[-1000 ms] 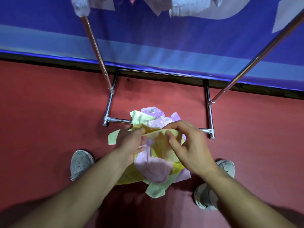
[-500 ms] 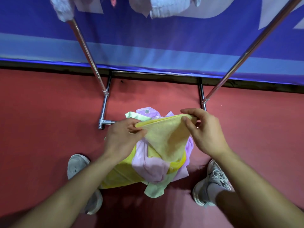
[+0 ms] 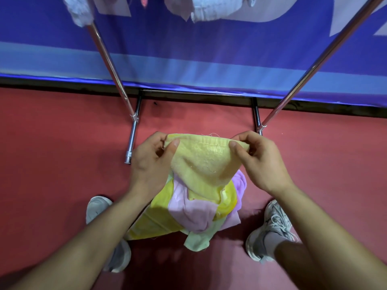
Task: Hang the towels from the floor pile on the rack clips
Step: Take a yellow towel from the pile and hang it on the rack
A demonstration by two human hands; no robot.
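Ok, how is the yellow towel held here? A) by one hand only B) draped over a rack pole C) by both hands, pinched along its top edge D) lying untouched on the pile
C: left hand and right hand each pinch the yellow towel at one end of its top edge.

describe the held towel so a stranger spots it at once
On the red floor by the rack lies a towel pile. Above it, left hand and right hand pinch one pale yellow towel, the only one lifted and stretched.
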